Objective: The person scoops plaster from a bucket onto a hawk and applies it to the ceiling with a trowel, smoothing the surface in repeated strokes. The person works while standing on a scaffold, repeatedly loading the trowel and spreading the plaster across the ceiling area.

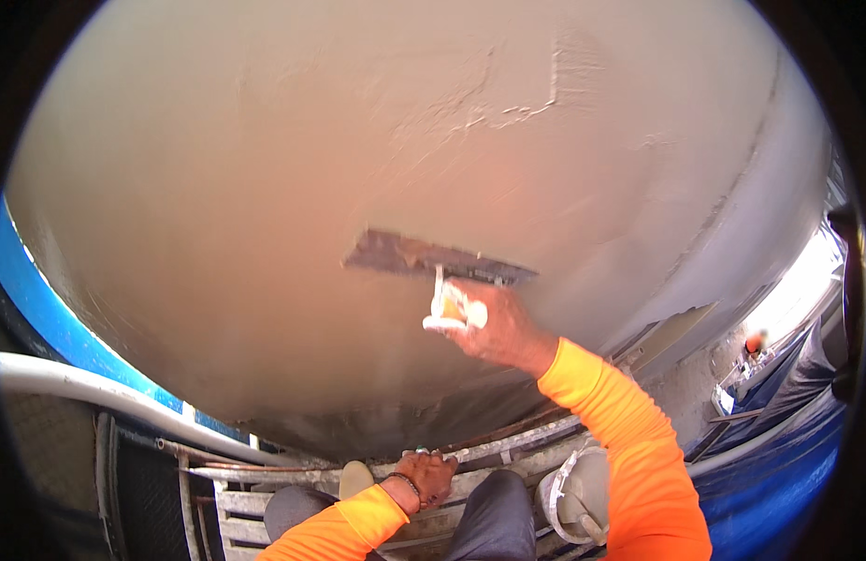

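My right hand [494, 323] is closed round the handle of a plastering trowel [433, 257]. The trowel's long, dark, smeared blade lies against a wet grey plastered wall [265, 187], tilted slightly down to the right. Ridges and rough patches of plaster show above the blade. Low down in front of me, my left hand [424, 477], with a dark band at the wrist, has its fingers curled at a plaster-spattered rail [522, 439]. Whether it grips the rail or something small is hidden.
A white bucket [583, 496] with grey mix and a tool handle stands right of my knees. Pale slats [241, 531] of a scaffold platform lie beneath me. A thick pale pipe [68, 379] curves at left, blue sheeting [779, 486] hangs at right, and an orange-clad person [755, 344] is far off.
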A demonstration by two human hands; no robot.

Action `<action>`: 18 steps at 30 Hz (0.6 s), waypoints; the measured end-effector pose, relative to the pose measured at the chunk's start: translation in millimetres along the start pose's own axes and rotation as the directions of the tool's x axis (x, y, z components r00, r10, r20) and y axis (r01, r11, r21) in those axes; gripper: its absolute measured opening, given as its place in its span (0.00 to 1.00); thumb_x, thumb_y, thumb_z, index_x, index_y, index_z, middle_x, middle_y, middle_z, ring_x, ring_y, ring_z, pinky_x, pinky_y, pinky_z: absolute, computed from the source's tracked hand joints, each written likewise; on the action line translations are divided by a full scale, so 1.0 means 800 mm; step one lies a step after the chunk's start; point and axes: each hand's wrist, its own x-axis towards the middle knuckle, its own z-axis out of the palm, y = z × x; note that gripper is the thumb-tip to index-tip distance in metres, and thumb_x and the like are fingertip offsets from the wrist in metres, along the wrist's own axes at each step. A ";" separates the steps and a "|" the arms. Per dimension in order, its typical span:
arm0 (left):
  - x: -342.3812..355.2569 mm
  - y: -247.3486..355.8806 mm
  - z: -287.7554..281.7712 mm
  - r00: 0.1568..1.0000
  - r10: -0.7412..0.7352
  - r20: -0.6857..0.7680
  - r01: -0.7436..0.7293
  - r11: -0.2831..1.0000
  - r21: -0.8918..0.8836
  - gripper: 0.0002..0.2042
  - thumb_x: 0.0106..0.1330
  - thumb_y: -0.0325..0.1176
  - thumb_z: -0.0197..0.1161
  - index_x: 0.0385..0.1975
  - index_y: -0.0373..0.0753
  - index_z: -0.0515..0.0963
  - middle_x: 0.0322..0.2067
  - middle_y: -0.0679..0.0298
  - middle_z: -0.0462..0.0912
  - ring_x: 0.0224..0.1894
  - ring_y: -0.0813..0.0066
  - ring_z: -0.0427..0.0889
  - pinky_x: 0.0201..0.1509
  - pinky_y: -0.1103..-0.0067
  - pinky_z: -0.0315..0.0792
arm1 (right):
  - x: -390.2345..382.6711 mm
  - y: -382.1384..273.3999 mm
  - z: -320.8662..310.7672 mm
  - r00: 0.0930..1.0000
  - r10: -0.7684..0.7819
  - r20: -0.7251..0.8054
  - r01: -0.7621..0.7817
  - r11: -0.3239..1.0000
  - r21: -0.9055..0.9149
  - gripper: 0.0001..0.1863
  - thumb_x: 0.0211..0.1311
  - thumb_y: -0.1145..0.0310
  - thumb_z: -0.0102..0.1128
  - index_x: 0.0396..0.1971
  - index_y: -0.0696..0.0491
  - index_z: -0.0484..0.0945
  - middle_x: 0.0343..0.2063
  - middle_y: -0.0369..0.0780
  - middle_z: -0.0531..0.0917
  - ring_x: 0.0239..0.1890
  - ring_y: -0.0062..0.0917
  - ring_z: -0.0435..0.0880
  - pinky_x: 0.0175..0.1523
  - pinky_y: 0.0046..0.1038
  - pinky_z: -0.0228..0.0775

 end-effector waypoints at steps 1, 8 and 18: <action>0.005 -0.003 -0.002 0.998 -0.003 0.064 0.003 1.000 0.002 0.25 0.63 0.45 0.67 0.56 0.36 0.76 0.45 0.45 0.86 0.51 0.45 0.87 0.56 0.57 0.78 | 0.014 -0.008 -0.024 0.997 -0.034 -0.064 0.033 0.999 -0.022 0.16 0.65 0.58 0.70 0.42 0.54 0.80 0.34 0.46 0.85 0.33 0.46 0.85 0.37 0.42 0.78; 0.016 -0.009 -0.016 0.995 -0.030 0.095 0.031 0.999 -0.012 0.25 0.67 0.47 0.64 0.58 0.37 0.75 0.49 0.42 0.85 0.55 0.42 0.84 0.59 0.55 0.77 | 0.085 -0.013 -0.174 0.882 -0.098 -0.461 0.101 0.995 -0.018 0.13 0.72 0.56 0.65 0.43 0.51 0.83 0.27 0.40 0.81 0.24 0.31 0.82 0.31 0.32 0.76; 0.015 -0.007 -0.010 1.000 0.022 -0.008 -0.022 1.000 -0.013 0.23 0.66 0.47 0.64 0.53 0.37 0.78 0.47 0.42 0.85 0.53 0.43 0.86 0.56 0.56 0.79 | 0.028 0.011 -0.202 0.640 0.561 -0.524 0.074 0.634 0.770 0.16 0.76 0.50 0.60 0.40 0.48 0.74 0.23 0.28 0.71 0.20 0.12 0.69 0.22 0.17 0.64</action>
